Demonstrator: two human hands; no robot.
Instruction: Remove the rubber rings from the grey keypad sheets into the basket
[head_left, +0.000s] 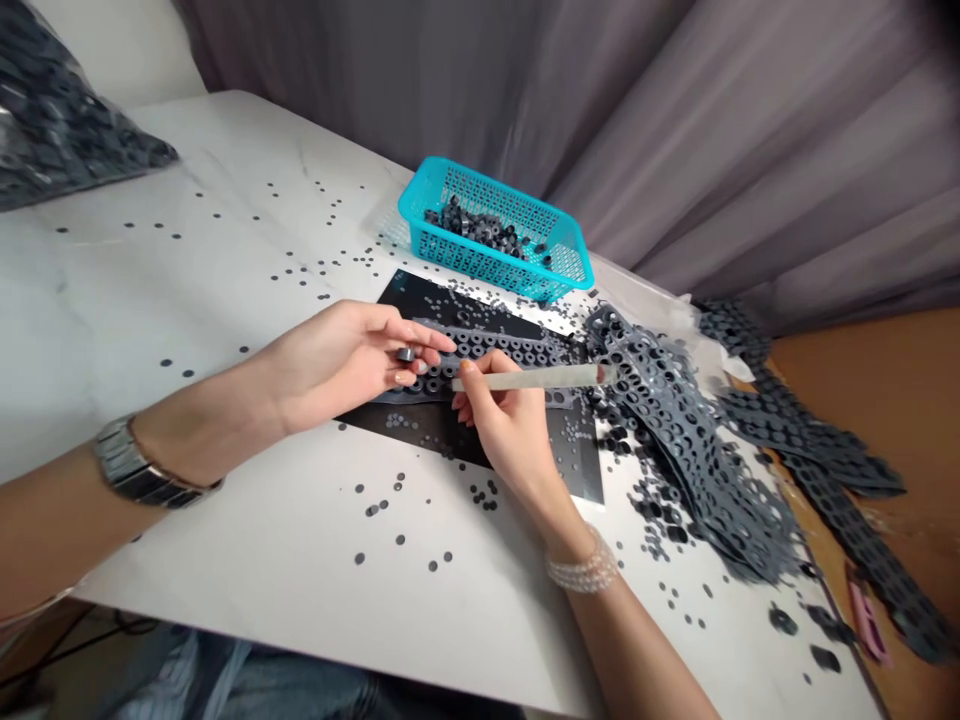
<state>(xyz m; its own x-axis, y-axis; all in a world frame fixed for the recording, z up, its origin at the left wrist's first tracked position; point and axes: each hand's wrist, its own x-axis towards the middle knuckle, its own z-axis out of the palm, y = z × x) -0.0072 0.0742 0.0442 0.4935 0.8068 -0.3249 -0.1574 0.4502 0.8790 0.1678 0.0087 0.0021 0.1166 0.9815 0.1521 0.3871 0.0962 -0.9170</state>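
Here, at the centre of the frame, the left hand has its fingers half curled and pinches a small dark ring. The right hand is closed around a pale stick, held like a pen. The stick tip is hidden behind the fingers. Both hands are over a grey strip on a black mat, and they partly cover it. A blue basket stands behind on the counter. At the right, a pile of punched strips is blurred. At the upper left, a bag is cut off.
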